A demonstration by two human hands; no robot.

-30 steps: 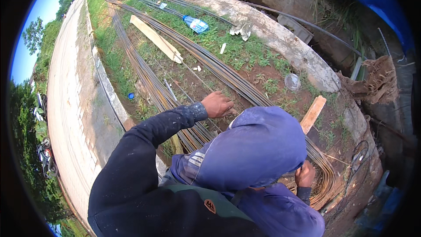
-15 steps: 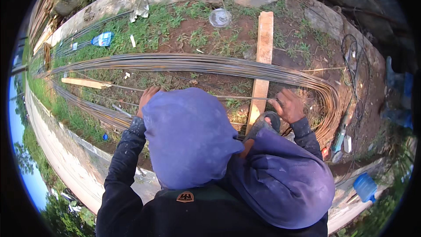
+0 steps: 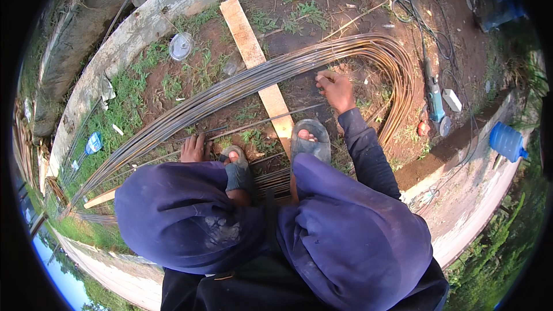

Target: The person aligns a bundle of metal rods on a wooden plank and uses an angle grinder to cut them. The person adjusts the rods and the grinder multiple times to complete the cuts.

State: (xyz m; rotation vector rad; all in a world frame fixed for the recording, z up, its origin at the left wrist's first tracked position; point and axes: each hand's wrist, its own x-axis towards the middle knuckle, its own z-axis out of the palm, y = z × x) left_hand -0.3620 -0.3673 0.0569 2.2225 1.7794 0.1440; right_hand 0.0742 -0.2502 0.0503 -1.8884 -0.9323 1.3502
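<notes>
A single thin steel rod (image 3: 259, 122) lies across a wooden plank (image 3: 245, 34), close to my feet. My left hand (image 3: 194, 148) is low beside my left sandal, its fingers closed over this rod. My right hand (image 3: 337, 91) hovers past the rod's right end, fingers curled in a pinch; whatever they may hold is too small to make out. Just beyond both hands runs a thick bundle of rusty steel rods (image 3: 230, 83), crossing the plank and bending back in a hairpin on the right. More rods lie partly hidden under my knees and feet.
An angle grinder (image 3: 433, 101) rests at the right beside a white block (image 3: 451, 100) and a black cable (image 3: 423, 29). A blue water jug (image 3: 507, 141) lies near the low wall. A round clear lid (image 3: 181, 46) and a blue plastic bottle (image 3: 93, 143) are on the grass.
The view has turned and swung right, with my knees apart and both sandals now showing. My right hand has come off the rod's end. My left hand remains at the rod.
</notes>
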